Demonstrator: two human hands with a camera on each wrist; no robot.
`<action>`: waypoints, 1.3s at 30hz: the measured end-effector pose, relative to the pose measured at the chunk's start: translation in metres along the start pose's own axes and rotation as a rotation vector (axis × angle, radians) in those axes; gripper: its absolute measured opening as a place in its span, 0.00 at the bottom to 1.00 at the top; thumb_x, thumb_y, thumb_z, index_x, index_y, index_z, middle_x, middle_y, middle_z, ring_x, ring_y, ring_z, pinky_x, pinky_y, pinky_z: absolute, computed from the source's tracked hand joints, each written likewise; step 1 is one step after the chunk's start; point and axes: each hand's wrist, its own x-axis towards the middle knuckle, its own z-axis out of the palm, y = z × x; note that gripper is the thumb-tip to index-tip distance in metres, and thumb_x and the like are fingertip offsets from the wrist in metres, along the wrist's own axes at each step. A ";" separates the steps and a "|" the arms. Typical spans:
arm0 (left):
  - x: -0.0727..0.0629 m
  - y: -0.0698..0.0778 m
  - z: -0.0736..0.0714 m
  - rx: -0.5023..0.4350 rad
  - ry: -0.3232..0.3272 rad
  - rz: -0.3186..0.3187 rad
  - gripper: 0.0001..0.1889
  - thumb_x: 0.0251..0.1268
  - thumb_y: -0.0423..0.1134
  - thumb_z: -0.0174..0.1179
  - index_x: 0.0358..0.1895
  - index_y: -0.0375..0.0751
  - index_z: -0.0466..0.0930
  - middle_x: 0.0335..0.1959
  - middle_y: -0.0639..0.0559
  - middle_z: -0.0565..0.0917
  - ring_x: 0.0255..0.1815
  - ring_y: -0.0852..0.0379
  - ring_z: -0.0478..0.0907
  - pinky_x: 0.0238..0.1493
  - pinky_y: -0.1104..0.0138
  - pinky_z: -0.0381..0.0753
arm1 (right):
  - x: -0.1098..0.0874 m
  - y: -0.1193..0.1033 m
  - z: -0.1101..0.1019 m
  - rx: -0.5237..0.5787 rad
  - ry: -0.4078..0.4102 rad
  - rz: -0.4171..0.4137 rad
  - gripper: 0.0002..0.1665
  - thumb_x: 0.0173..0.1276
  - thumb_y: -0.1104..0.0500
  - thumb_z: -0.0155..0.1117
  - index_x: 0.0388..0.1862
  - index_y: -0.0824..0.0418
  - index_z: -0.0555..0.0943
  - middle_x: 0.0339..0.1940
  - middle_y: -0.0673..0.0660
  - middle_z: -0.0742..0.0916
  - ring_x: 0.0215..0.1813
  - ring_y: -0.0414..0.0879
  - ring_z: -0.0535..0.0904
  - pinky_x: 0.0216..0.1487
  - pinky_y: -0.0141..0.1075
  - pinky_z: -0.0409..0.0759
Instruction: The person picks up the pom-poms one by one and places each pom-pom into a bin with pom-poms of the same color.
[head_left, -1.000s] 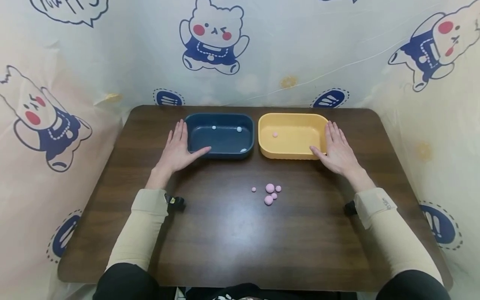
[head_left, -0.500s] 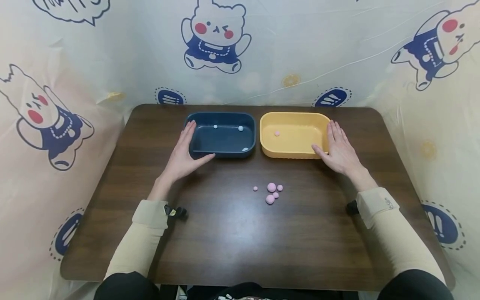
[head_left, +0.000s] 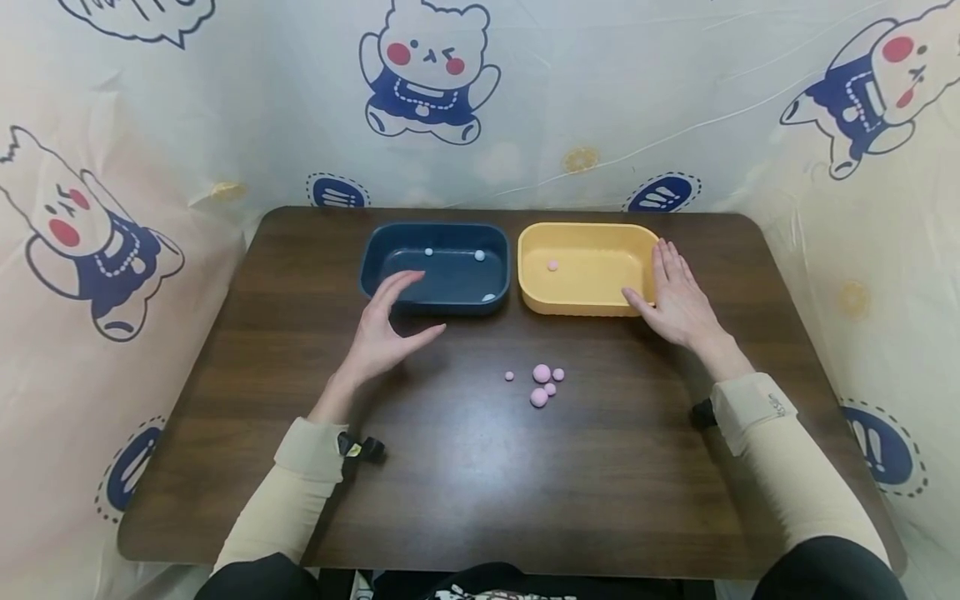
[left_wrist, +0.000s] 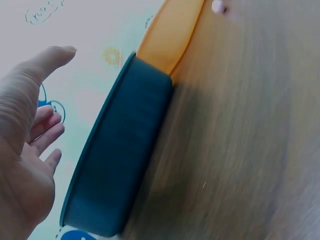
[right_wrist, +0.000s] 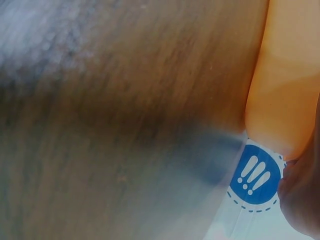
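My left hand is raised near the front left corner of the dark blue tray, fingers loosely bent, thumb spread, nothing between them. In the left wrist view the tray's outer wall shows beside the palm. At the right end of the yellow tray rests my right hand, its fingers straight along the side and the thumb over the front rim. Several small pale blue balls lie in the blue tray, one of them a light blue ball. A pink ball is in the yellow tray.
Several pink balls of different sizes, among them a larger pink ball, lie on the brown wooden table in front of the trays. A printed curtain with cartoon bears hangs behind and at both sides of the table.
My left hand has left the blue tray's left side and moved right and toward me, its fingers bending. My right hand stays at the yellow tray.
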 end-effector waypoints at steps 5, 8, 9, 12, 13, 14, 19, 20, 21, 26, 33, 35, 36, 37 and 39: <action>-0.006 0.008 0.010 -0.071 -0.051 -0.003 0.41 0.61 0.38 0.83 0.78 0.49 0.76 0.80 0.46 0.76 0.83 0.47 0.69 0.86 0.37 0.65 | 0.000 0.000 -0.001 -0.003 -0.004 0.000 0.65 0.84 0.24 0.40 0.91 0.67 0.29 0.94 0.67 0.38 0.95 0.65 0.33 0.95 0.59 0.37; -0.008 0.009 0.017 -0.092 -0.089 -0.005 0.40 0.61 0.38 0.83 0.77 0.46 0.77 0.78 0.48 0.78 0.82 0.47 0.70 0.85 0.38 0.66 | 0.000 0.000 -0.001 -0.004 -0.004 0.000 0.65 0.84 0.23 0.40 0.91 0.67 0.29 0.94 0.66 0.37 0.95 0.65 0.33 0.95 0.58 0.37; -0.008 0.009 0.020 -0.095 -0.101 -0.002 0.39 0.61 0.38 0.83 0.76 0.46 0.77 0.78 0.48 0.78 0.81 0.48 0.71 0.85 0.39 0.67 | 0.000 0.000 -0.001 -0.005 -0.004 0.001 0.65 0.84 0.23 0.39 0.91 0.67 0.29 0.94 0.66 0.37 0.95 0.65 0.33 0.95 0.58 0.37; -0.009 0.008 0.028 -0.089 -0.142 0.008 0.38 0.60 0.37 0.84 0.75 0.42 0.79 0.75 0.48 0.80 0.80 0.48 0.73 0.85 0.42 0.69 | 0.000 0.001 0.000 -0.004 -0.004 0.002 0.65 0.83 0.23 0.39 0.91 0.67 0.29 0.94 0.67 0.37 0.95 0.65 0.33 0.95 0.59 0.38; -0.009 0.007 0.031 -0.083 -0.158 0.008 0.38 0.60 0.37 0.84 0.74 0.41 0.79 0.75 0.48 0.81 0.79 0.48 0.74 0.84 0.43 0.70 | 0.001 0.001 0.000 -0.004 -0.005 0.002 0.65 0.83 0.23 0.39 0.91 0.67 0.29 0.94 0.67 0.37 0.95 0.65 0.33 0.95 0.59 0.38; -0.008 0.006 0.033 -0.073 -0.175 0.008 0.37 0.60 0.36 0.83 0.74 0.40 0.80 0.74 0.48 0.81 0.79 0.48 0.75 0.84 0.44 0.70 | 0.001 0.001 0.000 -0.004 -0.006 0.003 0.65 0.83 0.23 0.39 0.91 0.67 0.29 0.94 0.67 0.38 0.95 0.65 0.33 0.95 0.59 0.38; -0.007 0.005 0.047 -0.034 -0.289 -0.017 0.36 0.62 0.39 0.83 0.74 0.40 0.80 0.74 0.47 0.82 0.79 0.47 0.76 0.83 0.45 0.71 | 0.001 0.002 0.000 -0.006 -0.011 0.007 0.65 0.83 0.23 0.38 0.91 0.66 0.28 0.94 0.66 0.37 0.95 0.64 0.33 0.94 0.59 0.38; -0.007 0.004 0.050 -0.027 -0.311 -0.021 0.36 0.62 0.40 0.82 0.74 0.40 0.80 0.74 0.47 0.82 0.79 0.47 0.76 0.83 0.44 0.71 | 0.001 0.002 0.000 -0.006 -0.012 0.007 0.65 0.83 0.23 0.38 0.91 0.66 0.28 0.94 0.65 0.36 0.95 0.64 0.33 0.94 0.59 0.37; -0.007 0.004 0.052 -0.023 -0.329 -0.028 0.36 0.62 0.41 0.82 0.73 0.40 0.80 0.73 0.46 0.82 0.78 0.46 0.76 0.83 0.44 0.71 | 0.001 0.002 0.000 -0.005 -0.013 0.008 0.65 0.83 0.23 0.38 0.91 0.66 0.28 0.94 0.65 0.36 0.95 0.64 0.33 0.94 0.59 0.37; -0.006 -0.012 0.072 0.024 -0.361 0.016 0.30 0.64 0.46 0.81 0.67 0.42 0.84 0.64 0.47 0.87 0.69 0.48 0.82 0.76 0.51 0.79 | 0.001 0.002 0.001 0.002 -0.015 0.007 0.65 0.83 0.23 0.39 0.91 0.66 0.28 0.94 0.65 0.36 0.95 0.64 0.33 0.95 0.58 0.37; -0.006 -0.018 0.090 0.048 -0.387 0.096 0.24 0.65 0.47 0.80 0.59 0.42 0.86 0.55 0.49 0.89 0.59 0.51 0.84 0.68 0.57 0.82 | 0.002 0.002 0.001 0.005 -0.008 0.002 0.65 0.83 0.23 0.40 0.91 0.66 0.29 0.94 0.67 0.38 0.95 0.64 0.33 0.95 0.58 0.38; -0.005 -0.016 0.092 0.072 -0.407 0.089 0.23 0.66 0.48 0.79 0.59 0.43 0.87 0.56 0.49 0.89 0.60 0.52 0.83 0.68 0.57 0.82 | 0.002 0.002 0.001 0.005 -0.008 0.003 0.65 0.83 0.23 0.40 0.91 0.65 0.28 0.94 0.66 0.38 0.95 0.64 0.33 0.95 0.58 0.38; -0.005 -0.017 0.094 0.079 -0.417 0.078 0.22 0.66 0.48 0.79 0.59 0.44 0.87 0.56 0.50 0.88 0.60 0.53 0.83 0.68 0.58 0.81 | 0.002 0.002 0.001 0.006 -0.007 0.004 0.65 0.83 0.23 0.40 0.91 0.65 0.28 0.94 0.67 0.38 0.95 0.64 0.33 0.95 0.58 0.38; -0.005 -0.018 0.096 0.085 -0.426 0.066 0.22 0.67 0.49 0.78 0.59 0.46 0.87 0.55 0.51 0.88 0.59 0.54 0.82 0.67 0.58 0.81 | 0.002 0.002 0.000 0.007 -0.009 0.005 0.65 0.83 0.23 0.40 0.91 0.65 0.28 0.94 0.67 0.38 0.95 0.64 0.33 0.95 0.58 0.38; -0.004 -0.015 0.098 0.093 -0.446 0.042 0.20 0.67 0.49 0.78 0.58 0.48 0.87 0.55 0.53 0.88 0.59 0.55 0.82 0.67 0.58 0.81 | 0.002 0.003 0.000 0.009 -0.009 0.007 0.65 0.83 0.23 0.40 0.91 0.65 0.28 0.94 0.66 0.38 0.95 0.63 0.33 0.95 0.58 0.38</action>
